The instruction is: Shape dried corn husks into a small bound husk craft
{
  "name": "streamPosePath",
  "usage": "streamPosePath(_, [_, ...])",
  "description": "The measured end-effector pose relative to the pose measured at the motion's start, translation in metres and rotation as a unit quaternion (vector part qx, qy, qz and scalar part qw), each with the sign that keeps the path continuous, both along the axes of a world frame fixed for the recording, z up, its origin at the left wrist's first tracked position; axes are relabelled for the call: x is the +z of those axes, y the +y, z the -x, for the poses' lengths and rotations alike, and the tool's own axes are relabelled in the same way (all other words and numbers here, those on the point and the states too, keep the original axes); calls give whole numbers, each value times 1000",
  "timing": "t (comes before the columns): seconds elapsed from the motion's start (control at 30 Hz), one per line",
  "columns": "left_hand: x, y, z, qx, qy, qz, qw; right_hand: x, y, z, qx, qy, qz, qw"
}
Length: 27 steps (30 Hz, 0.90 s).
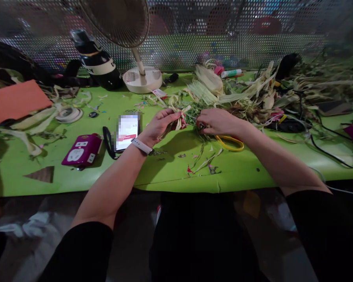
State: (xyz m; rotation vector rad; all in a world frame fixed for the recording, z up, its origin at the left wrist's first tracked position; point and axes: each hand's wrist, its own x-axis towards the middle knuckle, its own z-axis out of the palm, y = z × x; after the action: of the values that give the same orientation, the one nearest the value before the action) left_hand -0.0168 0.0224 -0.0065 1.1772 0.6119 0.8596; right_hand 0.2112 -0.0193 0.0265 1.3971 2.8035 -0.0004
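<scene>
My left hand, with a pale watch band on its wrist, pinches a folded strip of pale corn husk above the green table. Close to its right, my right hand has its fingers curled down into thin green stems. What its fingertips grip is hidden by the hand. A yellow loop, like a scissors handle, lies just under the right wrist. Behind both hands spreads a heap of dried husks and leaves. Small strips and pink scraps lie on the table in front.
Left of my hands are a lit phone, a purple power adapter and a tape roll. A fan and a black bottle stand behind, before a perforated screen. Black cables cross the table's right side.
</scene>
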Motion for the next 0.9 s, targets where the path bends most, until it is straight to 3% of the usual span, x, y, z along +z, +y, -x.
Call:
streamPosePath(0.13, [1,-3,0,3,1,11,1000,-3,-1,1,-5,27,33,999])
streamPosePath(0.27, [4,-5,-3,19,6,39,999,3,1,-6,-28,202,27,979])
streamPosePath(0.33, [6,-5,-3,25,-4,52,998,10,4,-10,-69,322,14,944])
streamPosePath(0.43, [10,-6,-4,30,-28,70,997,20,8,-14,-152,474,-3,868])
streamPosePath(0.53, [15,-8,-3,32,-44,87,995,28,9,-15,-209,564,2,799])
streamPosePath(0.6, [18,-11,-3,32,-57,92,994,31,9,-15,-215,589,25,779])
streamPosePath(0.67, [22,-13,-2,29,-67,95,993,31,9,-16,-203,591,44,780])
streamPosePath(0.77, [27,-15,-2,31,-62,99,993,28,13,-22,-187,545,23,817])
streamPosePath(0.9, [29,-14,-2,53,-50,96,993,22,3,-25,-224,362,-156,891])
